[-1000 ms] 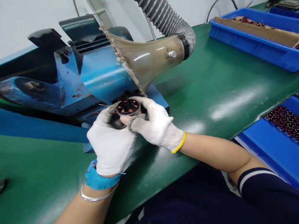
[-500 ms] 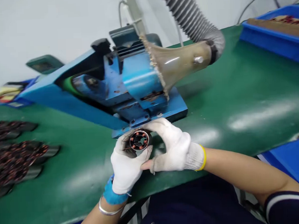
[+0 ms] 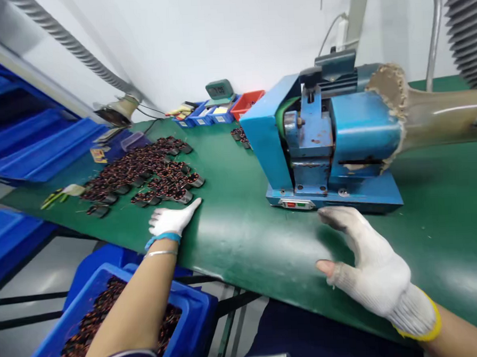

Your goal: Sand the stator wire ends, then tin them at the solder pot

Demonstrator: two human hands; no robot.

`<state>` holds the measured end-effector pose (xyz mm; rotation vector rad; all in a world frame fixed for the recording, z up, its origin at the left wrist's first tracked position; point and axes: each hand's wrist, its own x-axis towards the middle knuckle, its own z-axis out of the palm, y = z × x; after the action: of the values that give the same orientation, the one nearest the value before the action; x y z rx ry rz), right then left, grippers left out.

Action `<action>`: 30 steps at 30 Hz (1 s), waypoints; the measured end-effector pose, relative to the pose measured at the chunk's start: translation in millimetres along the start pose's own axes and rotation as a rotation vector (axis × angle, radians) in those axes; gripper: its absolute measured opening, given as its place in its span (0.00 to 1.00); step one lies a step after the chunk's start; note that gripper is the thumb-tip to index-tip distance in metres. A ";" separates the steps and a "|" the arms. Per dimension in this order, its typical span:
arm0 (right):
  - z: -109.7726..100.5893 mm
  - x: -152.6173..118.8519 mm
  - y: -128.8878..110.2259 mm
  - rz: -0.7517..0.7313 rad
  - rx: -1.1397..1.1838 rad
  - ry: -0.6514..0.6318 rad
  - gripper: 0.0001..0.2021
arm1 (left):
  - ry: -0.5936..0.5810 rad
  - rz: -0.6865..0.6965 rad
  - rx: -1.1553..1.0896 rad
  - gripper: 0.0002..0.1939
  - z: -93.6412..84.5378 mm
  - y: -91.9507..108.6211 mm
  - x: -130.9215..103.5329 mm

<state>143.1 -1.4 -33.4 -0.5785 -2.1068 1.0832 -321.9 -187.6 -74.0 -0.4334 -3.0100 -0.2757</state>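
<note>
My left hand point(image 3: 172, 220), in a white glove with a blue cuff, is at the front edge of the many wound metal rings point(image 3: 170, 182) on the green table. Its thumb points out to the right and its other fingers are spread toward the rings; no ring shows in it. My right hand point(image 3: 365, 262), gloved in white with a yellow cuff and a bare thumb tip, hovers in front of the blue machine point(image 3: 368, 132). Thumb and fingers are wide apart with nothing between them.
A blue crate point(image 3: 107, 276) filled with wound parts stands below the table's front edge. Small blue bins point(image 3: 221, 115), a red bin point(image 3: 250, 100) and a clock point(image 3: 219, 89) line the wall. Blue racks point(image 3: 40, 141) are at left.
The view has swung left. My left hand has moved away from my right, over to the rings. The wound ring that was held between both hands is no longer in them.
</note>
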 end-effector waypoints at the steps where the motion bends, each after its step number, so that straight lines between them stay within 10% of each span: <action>1: 0.2 -0.5 2.7 0.025 -0.013 -0.013 0.32 | 0.049 -0.070 -0.043 0.70 3.8 0.6 12.6; 6: -0.5 -4.5 18.8 0.153 -0.081 -0.075 0.31 | 0.210 -0.172 -0.277 0.80 20.7 7.7 67.6; 15: -0.2 -15.5 31.5 0.331 -0.241 -0.124 0.29 | 0.266 0.225 -0.486 0.63 1.1 13.0 126.8; 20: 2.3 -13.2 30.2 0.321 -0.277 -0.111 0.30 | 0.200 0.204 -0.444 0.66 -5.1 14.4 143.0; 25: 3.8 -8.3 24.6 0.327 -0.312 -0.102 0.29 | 0.138 0.030 -0.297 0.64 10.9 -0.7 112.1; 30: 5.5 -4.5 24.1 0.249 -0.303 -0.137 0.28 | -0.077 0.340 -0.296 0.59 37.5 6.0 41.9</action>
<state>143.8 6.2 -57.4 -0.9570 -2.3871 0.9627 -362.5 -163.5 -105.0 -0.9871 -2.9020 -0.6899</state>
